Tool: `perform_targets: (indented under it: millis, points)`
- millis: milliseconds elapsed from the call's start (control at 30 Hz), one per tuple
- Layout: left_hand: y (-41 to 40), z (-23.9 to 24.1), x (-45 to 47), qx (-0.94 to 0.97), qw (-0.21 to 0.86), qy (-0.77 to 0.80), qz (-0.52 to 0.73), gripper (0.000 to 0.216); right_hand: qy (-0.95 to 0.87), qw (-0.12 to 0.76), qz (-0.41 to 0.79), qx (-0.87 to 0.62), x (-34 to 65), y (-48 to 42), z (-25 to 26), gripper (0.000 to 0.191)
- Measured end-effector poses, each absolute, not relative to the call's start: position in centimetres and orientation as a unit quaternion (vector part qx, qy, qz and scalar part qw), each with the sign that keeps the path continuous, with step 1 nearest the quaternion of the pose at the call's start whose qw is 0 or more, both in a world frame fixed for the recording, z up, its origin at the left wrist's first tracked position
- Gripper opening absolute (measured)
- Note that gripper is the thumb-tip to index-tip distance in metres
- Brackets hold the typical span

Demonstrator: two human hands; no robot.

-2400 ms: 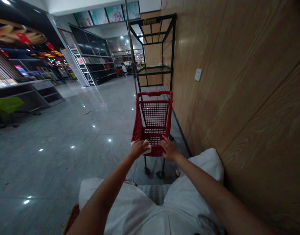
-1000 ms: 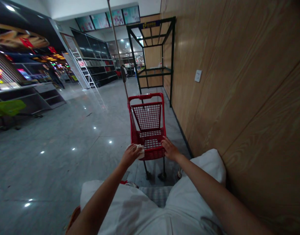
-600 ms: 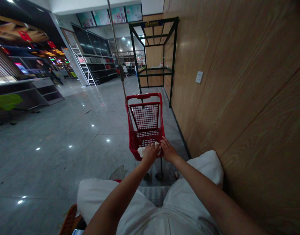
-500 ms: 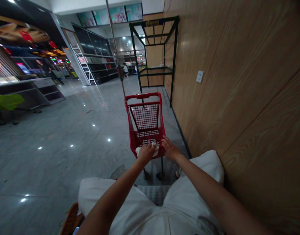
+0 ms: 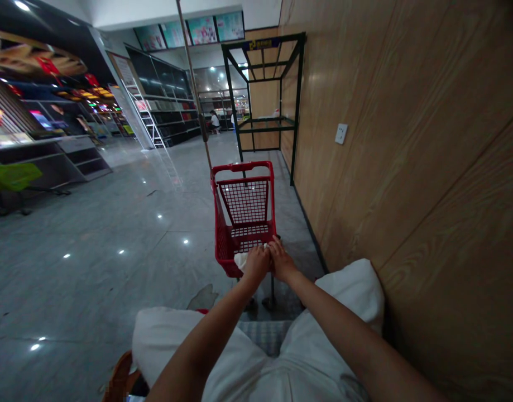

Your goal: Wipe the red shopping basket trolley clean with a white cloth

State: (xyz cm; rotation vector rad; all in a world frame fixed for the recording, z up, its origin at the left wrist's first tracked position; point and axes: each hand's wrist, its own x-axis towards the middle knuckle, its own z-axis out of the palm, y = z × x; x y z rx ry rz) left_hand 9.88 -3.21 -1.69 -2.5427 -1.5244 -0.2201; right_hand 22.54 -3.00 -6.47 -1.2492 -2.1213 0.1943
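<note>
left hand (image 5: 256,264) presses a crumpled white cloth (image 5: 240,260) against the red mesh cart (image 5: 244,204) mid-frame; right hand (image 5: 281,263) grips its rim.

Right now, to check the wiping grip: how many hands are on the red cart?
2. The left hand holds a white cloth on the red cart's near rim; the right hand rests on that rim right beside it.

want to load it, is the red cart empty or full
Looks empty: the red cart has a bare mesh floor; only a white cloth sits at its near rim under the left hand.
</note>
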Motion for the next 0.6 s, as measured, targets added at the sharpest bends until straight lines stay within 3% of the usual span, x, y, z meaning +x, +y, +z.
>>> perform_targets:
  millis: [433,600]
  points:
    - [-3.3,-2.0,-3.1,-0.863,0.118,-0.456,-0.182,0.017,-0.835,0.272,0.051,-0.476,24.6,-2.9,-5.1,0.047]
    - [-3.7,-3.1,-0.7,-0.814,0.124,-0.516,-0.235,0.019,-0.795,0.332,0.003,-0.508,21.3,-5.2,2.3,0.015]
